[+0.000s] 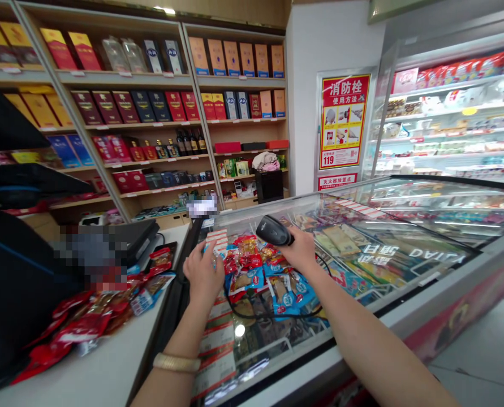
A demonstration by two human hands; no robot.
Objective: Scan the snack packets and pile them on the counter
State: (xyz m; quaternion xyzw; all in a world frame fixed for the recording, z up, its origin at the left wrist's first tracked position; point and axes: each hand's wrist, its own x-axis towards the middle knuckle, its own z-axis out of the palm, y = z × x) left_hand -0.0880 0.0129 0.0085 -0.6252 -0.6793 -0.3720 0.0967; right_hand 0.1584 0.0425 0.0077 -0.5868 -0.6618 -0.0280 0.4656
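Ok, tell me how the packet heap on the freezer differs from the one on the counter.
The freezer heap shows plenty of both red and blue, while the counter heap is mostly red. The freezer heap is bunched together; the counter heap trails in a long strip. The freezer heap has the scanner, held in the right hand, above it and a cable curving past its near side; the counter heap has neither. Both are loose piles of shiny packets.

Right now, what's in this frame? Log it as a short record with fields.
right hand: right hand, holding a black handheld scanner
left hand: left hand, fingers curled; contents unclear
surface: glass-topped freezer
on glass: red and blue snack packets, looped black cable
left side: white counter with more packets
background: stocked shelves, red-yellow poster
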